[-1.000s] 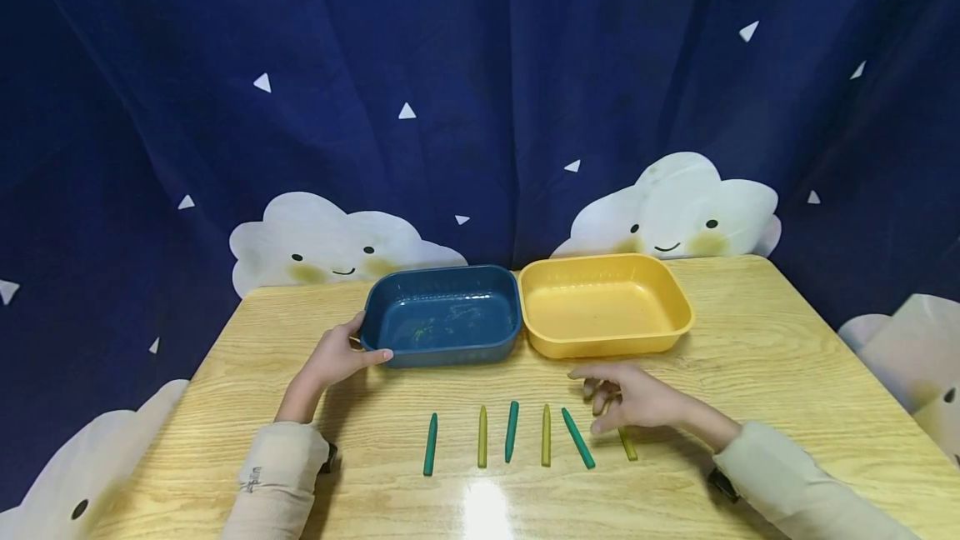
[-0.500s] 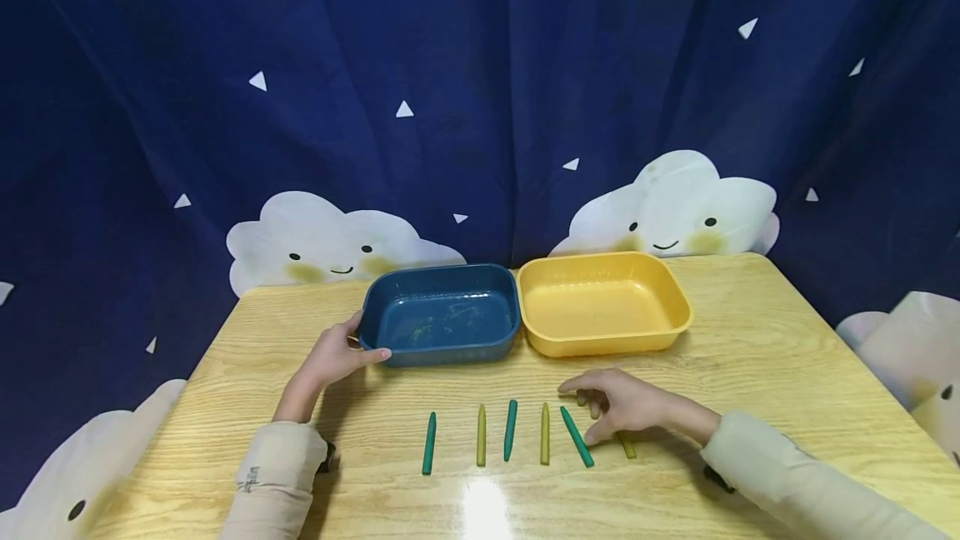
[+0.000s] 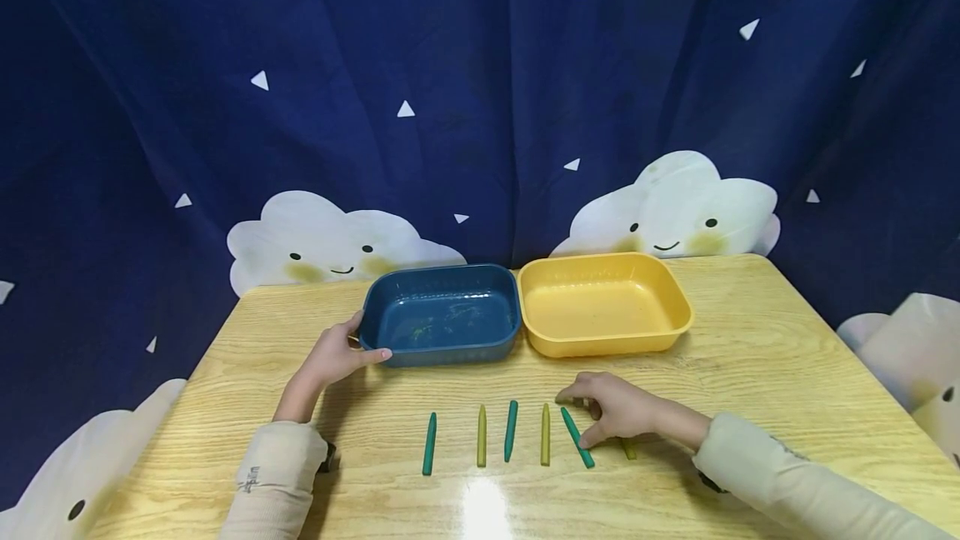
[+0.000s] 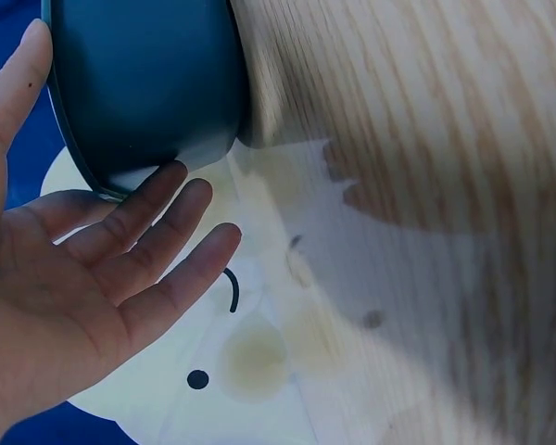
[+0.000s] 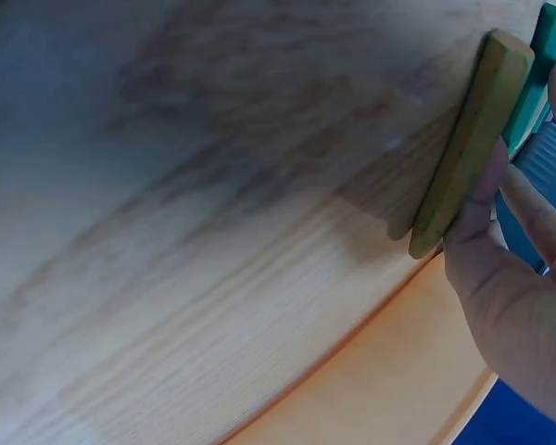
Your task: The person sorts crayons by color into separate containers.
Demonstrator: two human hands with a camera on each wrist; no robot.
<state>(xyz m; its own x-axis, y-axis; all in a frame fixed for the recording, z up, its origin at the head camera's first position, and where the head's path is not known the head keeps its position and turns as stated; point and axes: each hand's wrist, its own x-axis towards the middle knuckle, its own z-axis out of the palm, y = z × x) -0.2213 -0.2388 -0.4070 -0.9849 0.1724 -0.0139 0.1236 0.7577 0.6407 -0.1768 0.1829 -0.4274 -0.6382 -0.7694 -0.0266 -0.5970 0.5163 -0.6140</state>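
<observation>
My left hand [image 3: 337, 354] rests at the near left corner of a dark blue plastic tray [image 3: 450, 354], thumb along its front rim. In the left wrist view, the loosely extended fingers lie against the tray's end wall. My right hand [image 3: 618, 408] reaches low over a slanted green crayon [image 3: 586, 457], bent fingers near its pointed tip and thumb over its side. Under this hand, a yellow-green crayon [image 3: 628, 450] is mostly hidden in the head view; the right wrist view shows this yellow-green crayon [image 5: 473, 139] beside the fingers, with the green crayon [image 5: 541, 65] just beyond.
A yellow tray [image 3: 607, 346] stands against the blue one's right side. Left of my right hand lie a yellow-green crayon [image 3: 545, 436], a green crayon [image 3: 511, 432], another yellow-green crayon [image 3: 482, 436] and another green crayon [image 3: 430, 444]. A dark blue curtain [image 3: 480, 65] hangs behind the wooden table [image 3: 750, 340].
My right hand has moved left and slightly down, bringing its thumb over the slanted green crayon and covering more of the rightmost yellow-green one. The left hand and both trays stay in place.
</observation>
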